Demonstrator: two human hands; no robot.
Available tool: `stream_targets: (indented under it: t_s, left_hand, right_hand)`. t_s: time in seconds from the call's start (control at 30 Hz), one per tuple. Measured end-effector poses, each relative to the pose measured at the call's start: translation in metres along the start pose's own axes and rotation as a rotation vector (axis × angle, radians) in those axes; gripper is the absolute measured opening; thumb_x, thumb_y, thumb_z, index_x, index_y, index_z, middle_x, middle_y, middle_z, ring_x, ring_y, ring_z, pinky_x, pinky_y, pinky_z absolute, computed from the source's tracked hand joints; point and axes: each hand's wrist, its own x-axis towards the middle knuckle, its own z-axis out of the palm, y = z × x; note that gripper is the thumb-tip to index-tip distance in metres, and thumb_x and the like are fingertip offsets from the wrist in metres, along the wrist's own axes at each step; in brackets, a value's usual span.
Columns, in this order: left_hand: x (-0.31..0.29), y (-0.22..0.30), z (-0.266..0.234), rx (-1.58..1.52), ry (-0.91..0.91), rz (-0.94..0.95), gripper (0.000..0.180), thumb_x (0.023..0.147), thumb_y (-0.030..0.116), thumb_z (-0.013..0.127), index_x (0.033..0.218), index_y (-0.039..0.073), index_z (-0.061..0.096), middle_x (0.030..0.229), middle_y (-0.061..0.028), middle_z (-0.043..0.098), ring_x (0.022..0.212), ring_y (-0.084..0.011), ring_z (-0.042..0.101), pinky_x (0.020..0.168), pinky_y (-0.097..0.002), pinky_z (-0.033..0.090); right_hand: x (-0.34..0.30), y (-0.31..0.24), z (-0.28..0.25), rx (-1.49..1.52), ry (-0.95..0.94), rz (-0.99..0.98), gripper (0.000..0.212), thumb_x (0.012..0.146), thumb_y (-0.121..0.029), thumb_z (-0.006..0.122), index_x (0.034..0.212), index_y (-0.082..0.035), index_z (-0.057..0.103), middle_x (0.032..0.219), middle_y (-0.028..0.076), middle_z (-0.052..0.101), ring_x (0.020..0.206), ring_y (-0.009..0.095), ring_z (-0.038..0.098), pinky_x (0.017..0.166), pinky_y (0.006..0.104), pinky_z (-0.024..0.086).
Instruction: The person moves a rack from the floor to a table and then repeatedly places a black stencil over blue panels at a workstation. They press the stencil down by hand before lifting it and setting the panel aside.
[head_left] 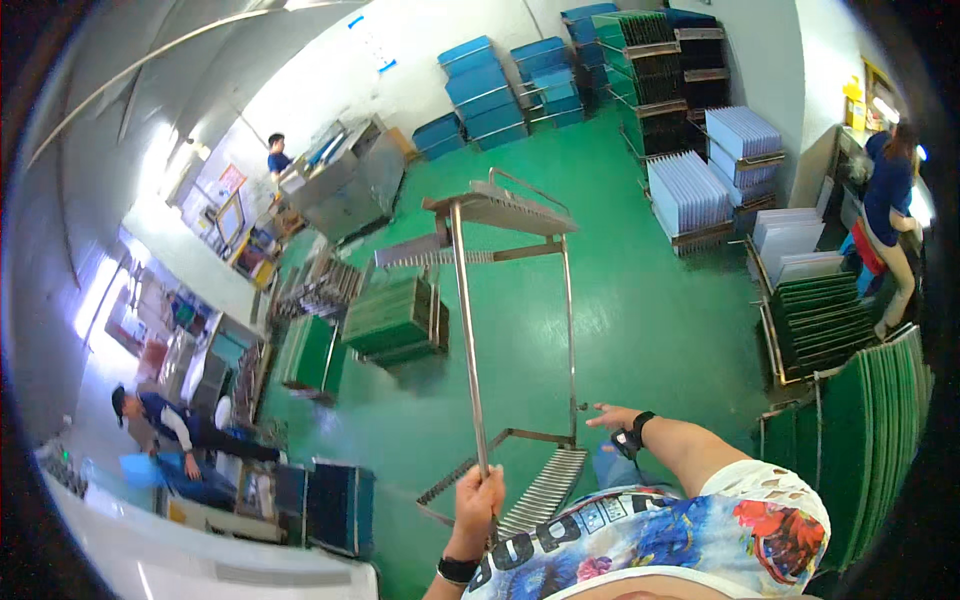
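A bare metal rack (pixel 466 330) with toothed, slotted ends is held tilted in front of me, its far end raised and its near end by my body. My left hand (pixel 480 497) is wrapped round one of its long rods, close to the near end. Beside the opposite rod, my right hand (pixel 615 417) is open with fingers stretched out, apparently apart from the metal. A row of teeth (pixel 545 490) runs along the rack's near end, just below my hands. No panels sit in its slots.
Racks of green panels (pixel 395 318) stand on the floor ahead left, more green panels (pixel 860 450) close by on my right. White-panel racks (pixel 690 195) and blue stacks (pixel 485 90) line the back. A machine (pixel 345 180) stands far left. Co-workers (pixel 890 200) are at the sides.
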Motion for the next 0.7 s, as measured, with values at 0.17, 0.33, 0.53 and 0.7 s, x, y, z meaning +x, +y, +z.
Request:
stream_targets:
  t_s: [0.17, 0.33, 0.53, 0.7]
  left_hand:
    - [0.099, 0.022, -0.034, 0.046, -0.028, -0.016, 0.019, 0.091, 0.015, 0.05, 0.073, 0.009, 0.045, 0.053, 0.0044, 0.037, 0.042, -0.0054, 0.034, 0.036, -0.0217, 0.024]
    - [0.202, 0.023, -0.084, -0.018, 0.053, -0.057, 0.021, 0.09, 0.014, 0.054, 0.07, 0.008, 0.047, 0.052, 0.0057, 0.037, 0.042, -0.0033, 0.032, 0.037, -0.0206, 0.023]
    - [0.379, 0.013, -0.187, -0.124, 0.152, 0.046, 0.014, 0.088, 0.01, 0.052, 0.075, 0.006, 0.048, 0.054, 0.0038, 0.04, 0.043, -0.0066, 0.037, 0.04, -0.0211, 0.03]
    - [0.55, 0.097, -0.199, 0.247, 0.25, -0.019, 0.02, 0.089, 0.019, 0.055, 0.075, 0.007, 0.047, 0.055, 0.0023, 0.041, 0.044, -0.008, 0.039, 0.043, -0.0222, 0.035]
  right_hand:
    - [0.084, -0.086, -0.037, 0.128, -0.043, -0.115, 0.064, 0.077, -0.043, 0.066, 0.13, -0.013, 0.043, 0.136, 0.015, 0.038, 0.124, 0.029, 0.035, 0.093, 0.0476, 0.035]
    - [0.172, -0.172, -0.06, 0.117, 0.058, -0.278, 0.031, 0.087, -0.034, 0.056, 0.099, -0.006, 0.062, 0.092, 0.007, 0.063, 0.089, 0.016, 0.055, 0.079, 0.0336, 0.04]
    - [0.273, -0.27, -0.096, 0.236, 0.206, -0.438, 0.027, 0.088, -0.033, 0.054, 0.084, -0.007, 0.059, 0.073, 0.002, 0.061, 0.067, 0.012, 0.056, 0.061, 0.0276, 0.042]
    - [0.327, -0.396, -0.163, 0.144, 0.399, -0.491, 0.03, 0.088, -0.033, 0.054, 0.079, -0.005, 0.057, 0.067, 0.002, 0.058, 0.061, 0.01, 0.054, 0.055, 0.0278, 0.043]
